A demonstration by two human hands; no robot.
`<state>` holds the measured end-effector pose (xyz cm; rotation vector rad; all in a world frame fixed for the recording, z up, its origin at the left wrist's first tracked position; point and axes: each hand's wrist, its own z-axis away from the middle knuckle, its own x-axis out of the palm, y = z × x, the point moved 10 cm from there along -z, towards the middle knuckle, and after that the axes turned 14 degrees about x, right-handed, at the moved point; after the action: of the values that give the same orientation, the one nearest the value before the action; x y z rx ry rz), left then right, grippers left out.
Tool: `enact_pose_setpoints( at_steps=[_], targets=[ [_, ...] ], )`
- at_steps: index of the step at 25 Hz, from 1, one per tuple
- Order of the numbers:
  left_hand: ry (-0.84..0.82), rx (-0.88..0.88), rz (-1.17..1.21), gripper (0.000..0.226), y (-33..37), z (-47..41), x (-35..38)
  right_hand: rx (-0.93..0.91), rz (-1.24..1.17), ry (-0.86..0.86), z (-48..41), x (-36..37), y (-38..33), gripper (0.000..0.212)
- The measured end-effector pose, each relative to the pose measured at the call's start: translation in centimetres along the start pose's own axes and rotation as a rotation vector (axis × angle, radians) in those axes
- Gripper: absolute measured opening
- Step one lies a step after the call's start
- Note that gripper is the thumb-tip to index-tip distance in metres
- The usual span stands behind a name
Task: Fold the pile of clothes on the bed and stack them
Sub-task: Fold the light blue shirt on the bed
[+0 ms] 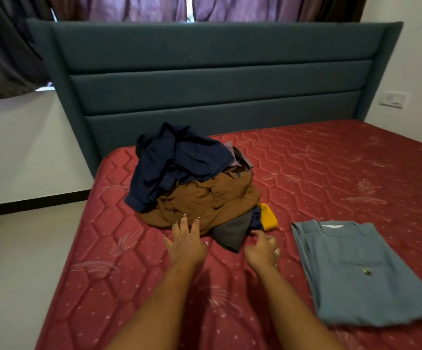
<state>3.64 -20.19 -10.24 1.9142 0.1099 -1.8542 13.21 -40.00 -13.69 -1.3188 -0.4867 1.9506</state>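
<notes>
Bed: 1 red quilted mattress point(331, 173) against 1 teal headboard point(204, 72). On the mattress there is 1 loose pile of clothes point(194, 180) toward the left side, with five colours countable (navy on top, brown, grey, yellow, a lilac scrap), and 1 folded blue-grey garment point(356, 274) lying apart to its right. Hands, 2: the left hand point(187, 243) is flat with fingers spread, tips touching the brown garment point(204, 200); the right hand point(263, 246) is half-curled at the edge of the grey garment point(232, 231), grip not determinable.
</notes>
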Motion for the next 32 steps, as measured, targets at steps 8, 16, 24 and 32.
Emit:
enact_pose_setpoints(
  at_steps=[8, 16, 24, 32],
  targets=[
    [0.01, 0.018, -0.005, 0.066, -5.5, -4.5, 3.5, 0.145, 0.159, 0.037, -5.5, 4.6, -1.0, 0.071],
    [0.008, 0.15, 0.182, 0.063, 8.9, -3.3, 9.8, 0.137, 0.208, 0.415, -9.0, -5.8, 6.7, 0.058],
    [-0.377, 0.109, 0.782, 0.077, 23.9, 1.8, 19.0, 0.304, 0.054, 0.718, -10.5, -25.3, 18.8, 0.049],
    [-0.331, 0.164, 0.734, 0.082, 27.8, 2.6, 19.2, 0.363, -0.088, 0.182, -15.4, -23.1, 24.2, 0.075]
  ],
)
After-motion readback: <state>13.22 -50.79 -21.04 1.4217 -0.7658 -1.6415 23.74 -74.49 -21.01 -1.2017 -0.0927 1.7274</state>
